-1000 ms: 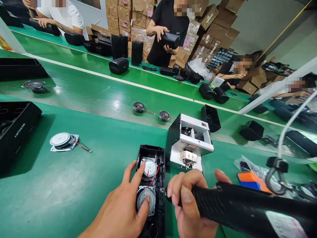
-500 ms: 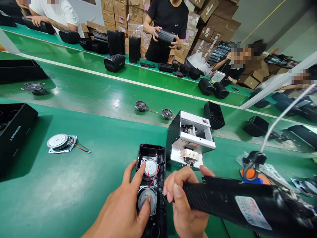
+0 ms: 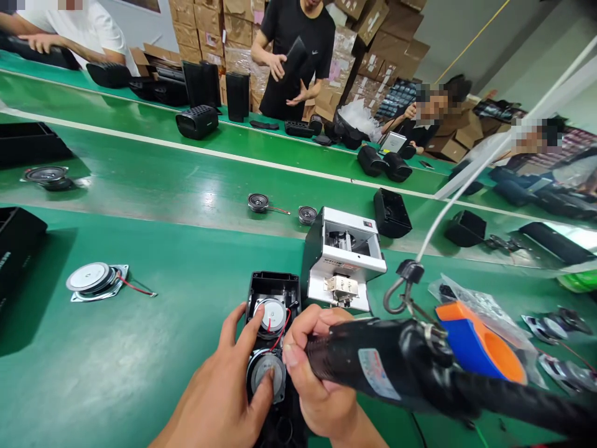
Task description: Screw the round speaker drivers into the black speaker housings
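Cardbd boxes (image 3: 237, 28) stacked behind co-wkr (image 3: 286, 93) in blk tee (image 3: 313, 37).

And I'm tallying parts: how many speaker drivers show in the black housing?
2: the far driver, beside the left hand's fingertips, and the near driver, under its thumb. That hand covers part of the black housing, so more may be hidden.

A worker's left hand (image 3: 228, 379) rests over two speakers (image 3: 273, 318) in a black housing (image 3: 274, 275) while the right hand (image 3: 321, 373), just beside it, grips a black hand tool (image 3: 345, 354). A white-fronted machine (image 3: 352, 260) stands beyond the right hand; a loose speaker (image 3: 91, 278) lies well left of the left hand.
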{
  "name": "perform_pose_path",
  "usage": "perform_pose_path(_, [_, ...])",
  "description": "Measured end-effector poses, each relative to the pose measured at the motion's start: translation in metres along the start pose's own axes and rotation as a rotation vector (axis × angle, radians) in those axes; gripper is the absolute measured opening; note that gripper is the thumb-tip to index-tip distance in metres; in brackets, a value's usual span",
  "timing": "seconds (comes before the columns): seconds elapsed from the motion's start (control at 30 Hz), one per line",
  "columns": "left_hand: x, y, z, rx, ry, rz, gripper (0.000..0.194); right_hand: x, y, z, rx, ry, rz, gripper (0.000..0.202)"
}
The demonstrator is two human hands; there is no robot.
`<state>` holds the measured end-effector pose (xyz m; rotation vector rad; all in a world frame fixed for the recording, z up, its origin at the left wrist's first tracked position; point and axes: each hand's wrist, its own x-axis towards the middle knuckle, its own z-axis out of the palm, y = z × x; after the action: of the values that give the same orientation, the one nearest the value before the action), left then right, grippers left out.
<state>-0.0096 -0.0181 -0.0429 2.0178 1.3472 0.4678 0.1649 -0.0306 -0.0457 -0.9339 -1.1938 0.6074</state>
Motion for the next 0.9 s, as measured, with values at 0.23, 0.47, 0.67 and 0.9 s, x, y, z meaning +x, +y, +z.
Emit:
perform_pose_path(0.23, [0.001, -0.004, 0.007, 0.040, 0.118, 0.009, 0.064, 0.009, -0.004, 0.007, -0.099, 0.050, -0.072, 0.022])
perform_pose_path(0.47, [0.004, -0.019, 0.015, 0.016, 0.148, 0.007, 0.061, 0.035, -0.033, -0.002, 0.050, 0.274, -0.230, 0.056])
perform_pose_path(0.67, [0.006, -0.007, 0.009, -0.017, 0.112, -0.074, 0.064, 0.081, -0.045, -0.040, -0.191, 0.429, -0.417, 0.063])
perform_pose_path(0.9, [0.014, 0.008, 0.004, -0.002, 0.121, -0.115, 0.065, 0.078, -0.033, -0.043, -0.213, 0.391, -0.291, 0.054])
